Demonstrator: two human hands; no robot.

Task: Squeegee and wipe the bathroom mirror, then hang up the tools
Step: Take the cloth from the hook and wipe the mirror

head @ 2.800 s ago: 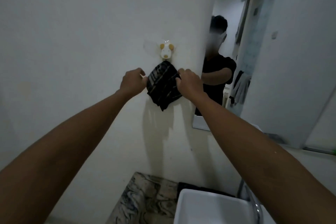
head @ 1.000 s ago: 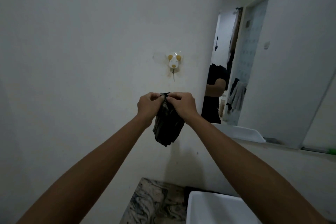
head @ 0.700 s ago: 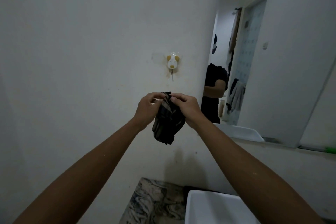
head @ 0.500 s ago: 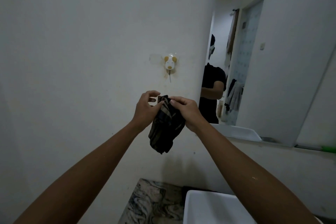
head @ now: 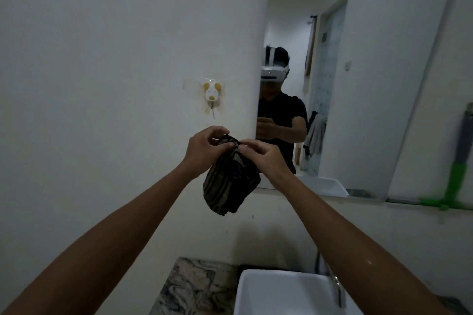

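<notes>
Below wall hook [head: 211, 93] – both hands pinch cloth [head: 230, 179], mirror [head: 358, 71] beside.

Head camera faces the wall [head: 102, 59] and mirror [head: 371, 59] closely.

hook [head: 212, 94]: bare wall all around, reachable | mirror [head: 358, 71]: edge just right | sink [head: 281, 291]: well below

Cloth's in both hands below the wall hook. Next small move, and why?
Probably lift the dark cloth up to the animal-shaped hook and loop its top edge over it. Left hand and right hand both pinch that top edge, and the hook above hangs bare.
</notes>
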